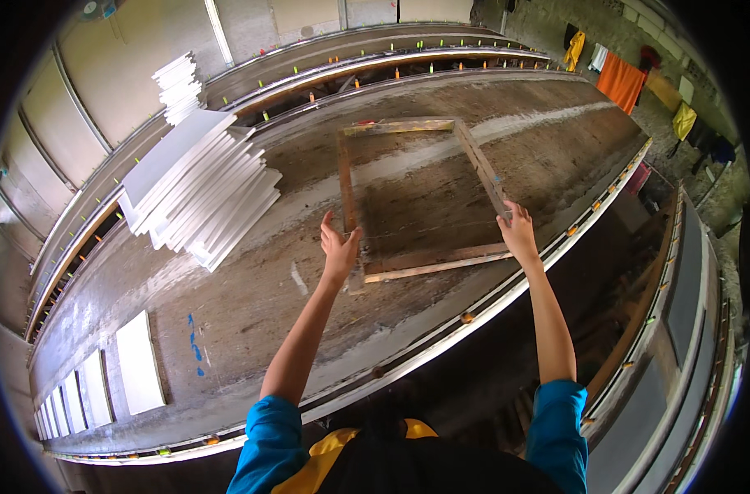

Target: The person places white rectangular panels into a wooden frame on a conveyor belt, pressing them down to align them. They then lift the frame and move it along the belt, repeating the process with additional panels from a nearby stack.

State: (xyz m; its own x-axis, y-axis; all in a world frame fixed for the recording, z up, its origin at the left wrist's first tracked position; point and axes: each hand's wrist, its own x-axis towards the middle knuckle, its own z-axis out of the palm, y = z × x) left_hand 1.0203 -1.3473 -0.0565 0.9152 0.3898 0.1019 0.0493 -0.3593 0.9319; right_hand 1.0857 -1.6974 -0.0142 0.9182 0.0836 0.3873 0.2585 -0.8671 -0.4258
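Note:
A rectangular wooden frame (482, 166) with worn brown bars is in front of me over the long dark table (260, 329). My left hand (339, 249) is at its left bar, close to the near corner, thumb on the inner side and fingers outside. My right hand (519, 235) grips the right bar near its lower end. The table's stained surface shows through the frame; I cannot tell if a mesh fills it. Whether the frame rests flat or is slightly raised is also unclear.
Left of the frame lies a fanned stack of white sheets (202, 185), with a smaller stack (178, 86) beyond. Separate white pieces (140, 362) line the table's near left. Small coloured pegs run along the rails. Another table (638, 428) stands right; cloths (619, 82) hang at far right.

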